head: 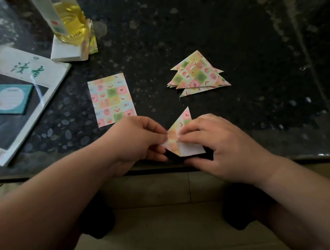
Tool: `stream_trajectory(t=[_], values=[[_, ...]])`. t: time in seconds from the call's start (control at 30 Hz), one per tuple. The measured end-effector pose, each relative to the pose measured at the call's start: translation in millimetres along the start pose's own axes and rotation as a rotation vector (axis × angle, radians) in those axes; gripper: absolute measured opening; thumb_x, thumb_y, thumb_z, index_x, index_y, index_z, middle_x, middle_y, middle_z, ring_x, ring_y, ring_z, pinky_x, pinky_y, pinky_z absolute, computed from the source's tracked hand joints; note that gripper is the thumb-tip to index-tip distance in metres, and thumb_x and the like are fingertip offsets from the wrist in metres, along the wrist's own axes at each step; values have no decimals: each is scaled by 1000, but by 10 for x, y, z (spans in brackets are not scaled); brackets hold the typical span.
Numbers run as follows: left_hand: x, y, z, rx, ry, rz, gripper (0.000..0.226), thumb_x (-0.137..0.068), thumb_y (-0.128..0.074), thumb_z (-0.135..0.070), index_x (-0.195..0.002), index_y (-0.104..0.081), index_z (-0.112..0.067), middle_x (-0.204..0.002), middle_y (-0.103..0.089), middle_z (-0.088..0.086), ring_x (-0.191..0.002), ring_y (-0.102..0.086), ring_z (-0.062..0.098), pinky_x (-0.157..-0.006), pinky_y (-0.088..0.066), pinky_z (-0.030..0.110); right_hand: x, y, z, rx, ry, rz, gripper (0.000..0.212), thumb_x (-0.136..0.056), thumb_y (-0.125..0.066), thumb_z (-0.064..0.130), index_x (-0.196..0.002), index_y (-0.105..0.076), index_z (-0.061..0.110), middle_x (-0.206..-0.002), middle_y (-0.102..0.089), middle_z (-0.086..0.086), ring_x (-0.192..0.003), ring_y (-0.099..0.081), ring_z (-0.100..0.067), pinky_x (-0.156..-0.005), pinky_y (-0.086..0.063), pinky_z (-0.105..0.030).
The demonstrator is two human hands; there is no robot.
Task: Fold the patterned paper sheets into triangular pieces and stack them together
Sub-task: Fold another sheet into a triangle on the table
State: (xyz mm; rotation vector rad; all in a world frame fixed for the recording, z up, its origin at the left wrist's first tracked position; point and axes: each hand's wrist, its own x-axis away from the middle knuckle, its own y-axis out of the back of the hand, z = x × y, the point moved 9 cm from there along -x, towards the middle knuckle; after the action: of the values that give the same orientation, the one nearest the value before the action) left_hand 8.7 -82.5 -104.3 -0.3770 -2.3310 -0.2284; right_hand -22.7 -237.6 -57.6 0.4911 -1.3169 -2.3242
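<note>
I read left hand (138, 139) and right hand (220, 144) both pinching the half-folded sheet (189, 149) at the near edge of the table (273, 99); the triangle stack (197, 75) lies at 1 o'clock, nearer the right hand.

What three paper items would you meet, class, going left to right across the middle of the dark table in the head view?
From left: white magazine with green characters → flat rectangular patterned paper sheet → pile of folded patterned paper triangles.
</note>
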Motion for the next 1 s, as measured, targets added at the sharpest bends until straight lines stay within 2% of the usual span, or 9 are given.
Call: stream_trajectory(t=[0.07, 0.13, 0.2, 0.27, 0.33, 0.43, 0.63, 0.83, 1.0], values=[[25, 17, -45, -196, -54, -9, 5, -95, -69, -5, -95, -71, -9, -74, -73, 9, -64, -72, 19, -63, -61, 31, -13, 7, 2, -4, 22, -57, 27, -87, -70, 24, -111, -78, 14, -111, -71, 0, -103, -62, -23, -86, -52, -41], [101, 34, -179, -598, -225, -43, 8, -95, -69, -16, -101, -73, -22, -79, -73, -5, -69, -71, 9, -67, -57, 20, -30, -1, -14, 4, 23, -72, 21, -89, -68, 21, -104, -80, 14, -104, -72, 1, -97, -61, -21, -82, -52, -37], [231, -54, -267, -959, -440, -41, 23, -92, -67, -21, -112, -70, -31, -101, -61, -18, -86, -60, 0, -76, -46, 11, -40, -33, -22, 7, 15, -67, 19, -88, -69, 19, -102, -80, 14, -102, -70, 1, -95, -60, -21, -79, -52, -37], [328, -148, -248, -1117, -600, -28, 32, -90, -69, -28, -121, -67, -35, -117, -50, -19, -107, -49, 2, -92, -43, 17, -48, -68, -9, -3, 15, -67, 17, -87, -72, 17, -101, -80, 13, -99, -69, 0, -92, -60, -23, -75, -52, -39], [375, -183, -229, -1147, -719, -92, 27, -91, -70, -35, -118, -71, -31, -115, -50, -14, -111, -46, 9, -95, -43, 25, -63, -93, 4, -25, 10, -64, 17, -87, -72, 19, -101, -79, 13, -96, -68, 0, -89, -59, -23, -73, -53, -40], [367, -177, -212, -1095, -782, -189, 13, -94, -69, -26, -103, -78, -24, -101, -58, -9, -98, -53, 16, -86, -52, 35, -88, -103, -16, -94, -17, -65, 19, -87, -72, 23, -102, -78, 13, -96, -68, 1, -88, -59, -23, -75, -53, -42], [283, -83, -172, -1008, -677, -234, 14, -99, -62, -27, -105, -74, -24, -101, -56, -10, -101, -51, 14, -91, -45, 31, -183, -140, -204, -231, -213, 17, 28, -84, -81, 21, -112, -77, 17, -91, -60, 18, -86, -57, -2, -80, -47, -20], [193, -61, -151, -1026, -485, -238, 6, -102, -56, -35, -102, -60, -39, -102, -46, -17, -110, -46, 13, -99, -34, 34, -289, -196, -258, -282, -371, 191, 9, -89, -78, 20, -97, -80, 24, -91, -63, 10, -82, -60, 0, -70, -47, -17], [213, -95, -111, -1015, -509, -225, 15, -100, -59, -35, -113, -66, -39, -105, -46, -20, -111, -46, 11, -94, -29, 31, -292, -267, -200, -311, -392, 309, 31, -85, -80, 19, -109, -78, 39, -96, -54, 18, -86, -56, 2, -75, -41, -10]])
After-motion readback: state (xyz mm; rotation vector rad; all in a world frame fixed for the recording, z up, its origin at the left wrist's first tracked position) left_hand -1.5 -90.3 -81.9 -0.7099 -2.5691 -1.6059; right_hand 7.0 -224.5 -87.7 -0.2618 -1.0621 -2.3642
